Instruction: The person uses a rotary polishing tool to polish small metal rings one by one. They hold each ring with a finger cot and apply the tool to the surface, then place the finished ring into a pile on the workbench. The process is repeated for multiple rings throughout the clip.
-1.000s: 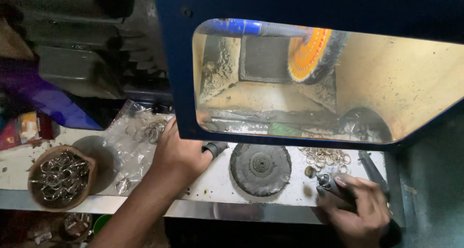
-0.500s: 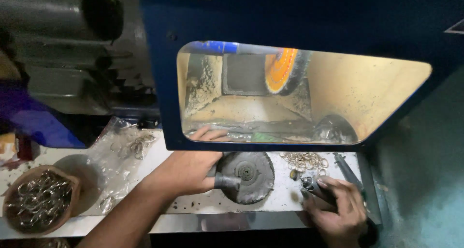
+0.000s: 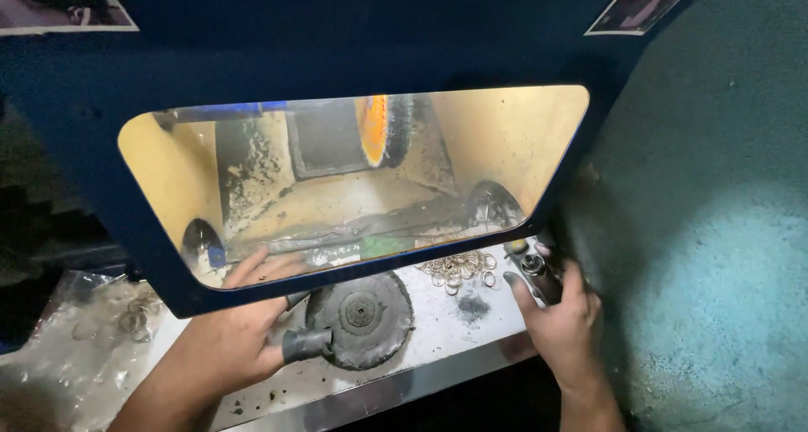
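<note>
Left hand (image 3: 231,339) touches gritty round disc (image 3: 360,318) (matte black).

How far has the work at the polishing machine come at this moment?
Done: nothing shows as finished. In hand: the left hand, thumb capped in black, rests against the dark buffing disc; the right hand grips a small metal tool. Left: a pile of metal rings lies on the bench, and the orange wheel touches nothing.

The left hand (image 3: 227,339) has left the plastic bag (image 3: 76,348) and now rests against the dark round disc (image 3: 362,314). The right hand (image 3: 560,314) has lifted its small metal tool (image 3: 539,276) toward the hood's edge.
</note>
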